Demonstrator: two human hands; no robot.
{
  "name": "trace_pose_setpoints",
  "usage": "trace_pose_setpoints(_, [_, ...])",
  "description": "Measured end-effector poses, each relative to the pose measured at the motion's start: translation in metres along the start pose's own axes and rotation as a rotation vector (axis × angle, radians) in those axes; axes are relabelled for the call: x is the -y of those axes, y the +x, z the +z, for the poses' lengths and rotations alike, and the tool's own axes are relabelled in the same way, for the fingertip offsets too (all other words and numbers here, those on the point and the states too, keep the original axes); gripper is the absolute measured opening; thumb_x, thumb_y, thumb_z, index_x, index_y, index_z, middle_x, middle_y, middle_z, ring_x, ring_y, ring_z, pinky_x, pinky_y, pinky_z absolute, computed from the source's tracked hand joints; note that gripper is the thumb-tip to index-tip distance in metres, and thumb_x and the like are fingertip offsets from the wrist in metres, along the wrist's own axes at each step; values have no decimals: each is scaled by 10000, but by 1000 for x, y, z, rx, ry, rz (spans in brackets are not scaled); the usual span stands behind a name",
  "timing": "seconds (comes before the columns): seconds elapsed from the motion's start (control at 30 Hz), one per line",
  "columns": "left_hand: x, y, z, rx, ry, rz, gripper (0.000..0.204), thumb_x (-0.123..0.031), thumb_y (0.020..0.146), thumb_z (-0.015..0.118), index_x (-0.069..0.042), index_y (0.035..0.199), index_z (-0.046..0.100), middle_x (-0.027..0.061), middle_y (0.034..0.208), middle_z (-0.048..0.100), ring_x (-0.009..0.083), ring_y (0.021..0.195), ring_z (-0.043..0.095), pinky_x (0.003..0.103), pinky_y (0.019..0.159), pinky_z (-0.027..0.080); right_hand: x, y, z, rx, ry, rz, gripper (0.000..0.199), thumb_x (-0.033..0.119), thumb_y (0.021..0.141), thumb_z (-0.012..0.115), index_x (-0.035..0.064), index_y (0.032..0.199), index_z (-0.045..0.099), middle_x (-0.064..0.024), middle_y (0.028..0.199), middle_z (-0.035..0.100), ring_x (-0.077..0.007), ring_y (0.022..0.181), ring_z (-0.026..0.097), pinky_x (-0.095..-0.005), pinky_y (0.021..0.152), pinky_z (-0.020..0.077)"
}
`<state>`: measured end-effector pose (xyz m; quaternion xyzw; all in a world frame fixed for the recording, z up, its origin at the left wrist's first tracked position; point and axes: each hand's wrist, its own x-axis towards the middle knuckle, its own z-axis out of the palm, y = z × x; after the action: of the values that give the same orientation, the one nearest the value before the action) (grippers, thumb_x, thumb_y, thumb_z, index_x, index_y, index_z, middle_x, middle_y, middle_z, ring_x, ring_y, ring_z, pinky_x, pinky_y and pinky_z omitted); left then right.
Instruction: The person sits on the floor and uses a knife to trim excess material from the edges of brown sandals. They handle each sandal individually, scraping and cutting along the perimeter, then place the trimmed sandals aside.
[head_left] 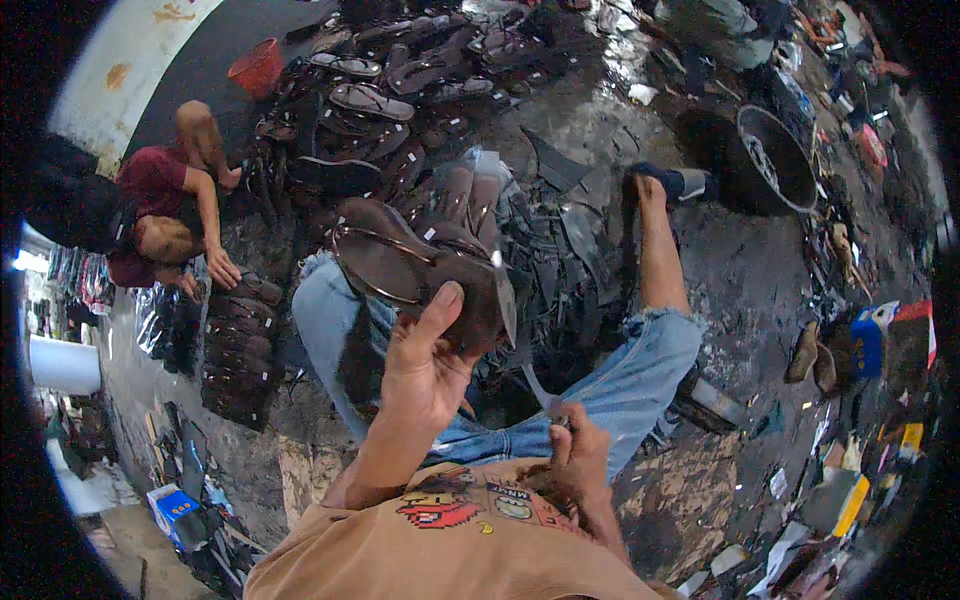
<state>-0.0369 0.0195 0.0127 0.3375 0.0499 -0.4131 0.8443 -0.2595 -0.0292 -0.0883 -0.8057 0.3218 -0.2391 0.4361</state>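
Note:
My left hand [425, 375] is closed around the heel end of a dark brown sandal [478, 292], its thumb pressing on the footbed. The shiny-edged straps face up and to the left. Whether a second sandal lies behind it I cannot tell. My right hand [580, 445], lower and to the right, is closed on the handle of a knife [507, 305]. Its long grey blade runs up beside the right edge of the sandal's heel, seemingly touching or very close. Below and right of the sandal, between my legs, lie dark cut strips [580, 250].
A heap of brown sandals [370, 102] spreads ahead, with a red basket [255, 68] behind. At left, a co-worker [155, 200] reaches to stacked sandals [238, 345]. A round black tub [775, 160] stands far right. Scraps and boxes [850, 505] litter the right side.

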Motion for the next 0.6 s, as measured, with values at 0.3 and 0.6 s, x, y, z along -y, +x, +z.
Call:
trace_pose_setpoints(0.3, [2,-17,-30,1,238,-28,280,-65,918,679,-65,1189,607,62,1074,694,239,984,693,465,833,617,33,59,-47,338,-112,11,324,380,999,570,61,1051,588,-210,729,632,-439,692,631,-504,572,450])
trace_pose_setpoints(0.6, [-4,-33,-53,-43,284,-16,359,15,851,718,-18,1194,617,102,1071,706,228,965,704,405,879,592,46,79,-12,451,133,8,274,337,1020,544,65,1040,572,-253,759,632,-479,754,626,-539,625,454])
